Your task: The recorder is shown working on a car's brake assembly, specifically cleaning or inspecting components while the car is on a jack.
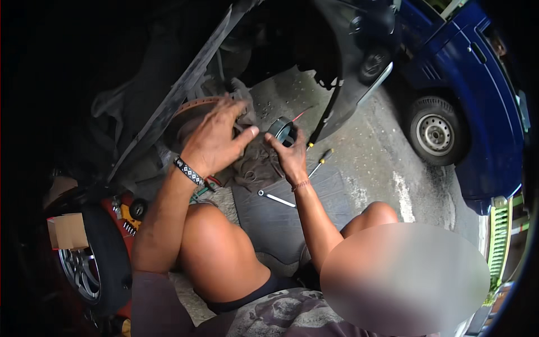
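My left hand (216, 137) is raised in front of the rusty brake disc (191, 109) under the car body, its fingers apart, with nothing visible in its palm. To the right of it, my right hand (287, 154) grips a dark, round, ring-like part (282, 129). Below both hands lies a crumpled brown cloth (252, 168). A wrench (277, 197) rests on the grey mat (292, 230), and a screwdriver with a yellow handle (323, 160) lies beside it on the pavement.
A dark fender (359, 67) hangs above me. A blue vehicle (485, 112) with a steel wheel (435, 129) stands on the right. At left lie a removed tyre with alloy rim (104, 264), a small cardboard box (67, 230) on it, and several tools (132, 213).
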Motion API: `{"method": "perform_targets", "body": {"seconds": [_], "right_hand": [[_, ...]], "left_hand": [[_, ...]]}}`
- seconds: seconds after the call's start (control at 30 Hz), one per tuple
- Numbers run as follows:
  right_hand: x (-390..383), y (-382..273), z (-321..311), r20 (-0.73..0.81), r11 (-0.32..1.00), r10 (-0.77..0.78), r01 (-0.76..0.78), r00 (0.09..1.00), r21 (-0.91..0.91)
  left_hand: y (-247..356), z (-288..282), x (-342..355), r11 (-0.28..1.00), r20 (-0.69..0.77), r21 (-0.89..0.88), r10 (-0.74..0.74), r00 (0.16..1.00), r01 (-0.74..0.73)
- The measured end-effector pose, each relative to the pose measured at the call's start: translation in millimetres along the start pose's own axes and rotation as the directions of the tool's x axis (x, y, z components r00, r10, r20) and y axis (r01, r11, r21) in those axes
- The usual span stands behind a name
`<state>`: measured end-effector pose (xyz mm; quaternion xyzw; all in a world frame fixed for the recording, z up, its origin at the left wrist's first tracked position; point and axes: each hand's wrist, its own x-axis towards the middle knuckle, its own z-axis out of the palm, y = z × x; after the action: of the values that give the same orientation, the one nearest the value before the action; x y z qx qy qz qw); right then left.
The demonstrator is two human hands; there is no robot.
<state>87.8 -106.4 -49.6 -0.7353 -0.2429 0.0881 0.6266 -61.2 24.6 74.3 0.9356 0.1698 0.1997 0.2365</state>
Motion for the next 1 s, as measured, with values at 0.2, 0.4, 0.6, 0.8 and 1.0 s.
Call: {"method": "perform_targets", "body": {"seconds": [0.2, 0.4, 0.6, 0.8, 1.0], "right_hand": [[59.3, 83.6, 61.0, -0.118, 0.880, 0.295, -0.221, 0.948, 0.420], [153.8, 84.4, 64.9, 0.146, 0.621, 0.451, -0.427, 0.880, 0.657], [212.1, 66.2, 100.1, 0.453, 0.357, 0.266, -0.524, 0.851, 0.773], [293.0, 98.4, 121.3, 0.559, 0.024, 0.072, -0.562, 0.826, 0.827], [300.7, 85.8, 138.3, 0.536, 0.114, 0.033, -0.536, 0.844, 0.837]], "left_hand": [[-75.3, 0.8, 16.1, 0.880, -0.056, 0.449, 0.198, 0.979, -0.152], [-100.0, 28.4, 54.4, 0.810, 0.077, 0.533, 0.242, 0.967, -0.245], [-106.6, 27.6, 52.8, 0.797, -0.007, 0.581, 0.207, 0.978, -0.164], [-98.3, 34.9, 61.4, 0.777, 0.070, 0.611, 0.135, 0.988, -0.150], [-95.7, 30.5, 58.2, 0.796, 0.066, 0.591, 0.113, 0.991, -0.131]]}}
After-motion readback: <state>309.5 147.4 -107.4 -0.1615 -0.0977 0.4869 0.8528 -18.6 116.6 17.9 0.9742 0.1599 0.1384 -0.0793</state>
